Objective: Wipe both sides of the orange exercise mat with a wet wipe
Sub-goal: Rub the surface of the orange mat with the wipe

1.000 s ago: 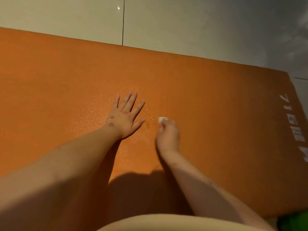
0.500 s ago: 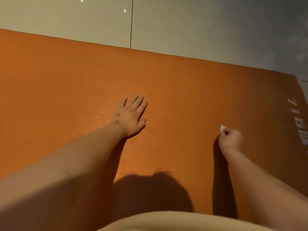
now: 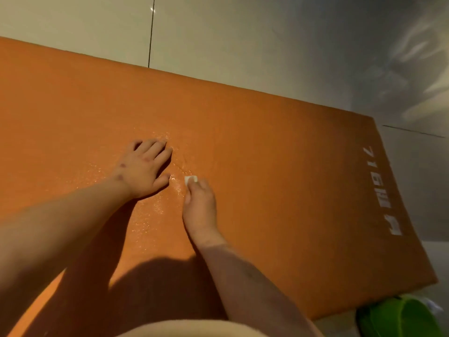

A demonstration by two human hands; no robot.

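A pale tiled floor filled the top of the view, with one dark joint line running down to the far edge of the mat and a second joint line off to the right. The orange mat lay flat on that floor and took up most of the frame, its far edge slanting down to the right and its right end in view. A broad shadow fell across the near part of the mat, between the two arms.

The left forearm reached in from the lower left and the right forearm from the bottom middle, both bare. A green thing sat on the floor just past the mat's near right corner; what it was could not be told.

The left hand rested palm down on the middle of the mat, its fingers close together and laid out on the surface, the thumb pointing right, holding nothing. The right hand lay just to the right of it and a little nearer, apart from the left thumb, its fingers curled and pinching the wipe against the mat.

White lettering ran along the mat's right end, turned sideways to the viewer. A glistening wet patch showed on the mat around and between the two hands. The wipe, a small white folded piece, poked out from the right fingertips and touched the mat close to the left thumb.
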